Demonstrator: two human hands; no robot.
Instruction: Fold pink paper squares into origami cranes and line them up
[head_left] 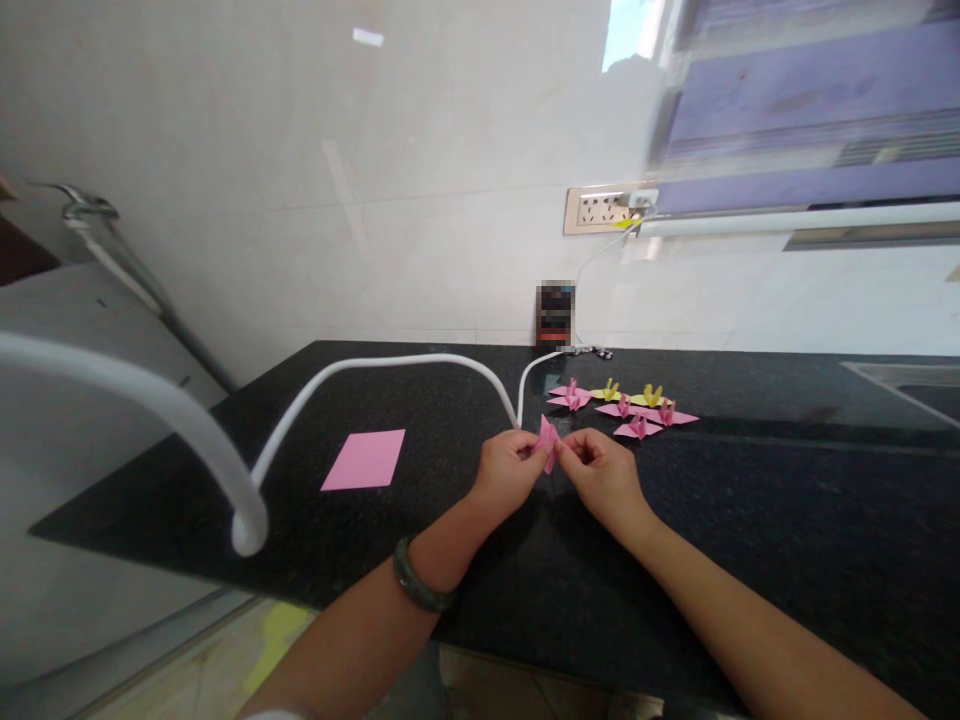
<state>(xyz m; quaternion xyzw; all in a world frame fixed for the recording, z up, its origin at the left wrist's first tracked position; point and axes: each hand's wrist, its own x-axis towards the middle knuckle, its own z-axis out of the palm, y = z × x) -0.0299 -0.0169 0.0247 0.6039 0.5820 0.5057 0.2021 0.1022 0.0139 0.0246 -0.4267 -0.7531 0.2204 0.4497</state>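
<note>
Over the black countertop, my left hand [511, 467] and my right hand [602, 475] pinch a small folded pink paper [548, 440] between them, one on each side. Its folds stand upright, with a pointed tip rising above my fingers; the lower part is partly hidden. Just beyond my right hand sit several finished paper cranes, pink ones [640, 428] and yellow ones [652, 396], grouped together. To the left of my left hand lies a flat sheet of pink paper [365, 460]. A green bangle [422, 577] circles my left wrist.
A white flexible tube [390, 360] bends across the counter [450, 400] at left, its thick end close to the camera. Against the wall stands a dark phone-like device [556, 315], blurred out, beneath a socket [600, 208] with a white cable. A sink edge [900, 390] shows at right.
</note>
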